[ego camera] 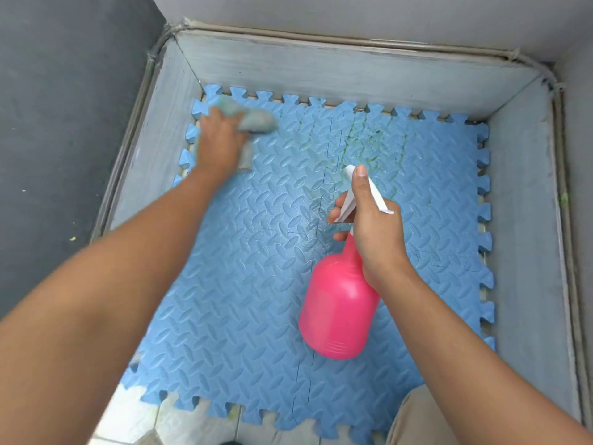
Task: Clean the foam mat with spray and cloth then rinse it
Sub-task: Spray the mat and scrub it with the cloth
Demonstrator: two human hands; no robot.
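- Nearest us, lower right of centre, our right hand [375,226] wraps the neck of the pink spray bottle [338,309]; light plastic, we judge.
- Beneath it the blue foam mat [244,284] fills the walled basin [519,220]: soft, bendy, best lifted by its toothed edges; little spare room.
- Upper left, our left hand [221,142] presses the bunched cloth [256,122] flat onto it.
- Green stains [369,139] remain upper centre.

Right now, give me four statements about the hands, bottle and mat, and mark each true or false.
1. The left hand presses a cloth on the blue foam mat. True.
2. The right hand holds a green spray bottle. False: the spray bottle is pink, with a white trigger head.
3. Green stains show on the mat's far right part. True.
4. The cloth lies on the mat's near edge. False: it is at the far left corner.
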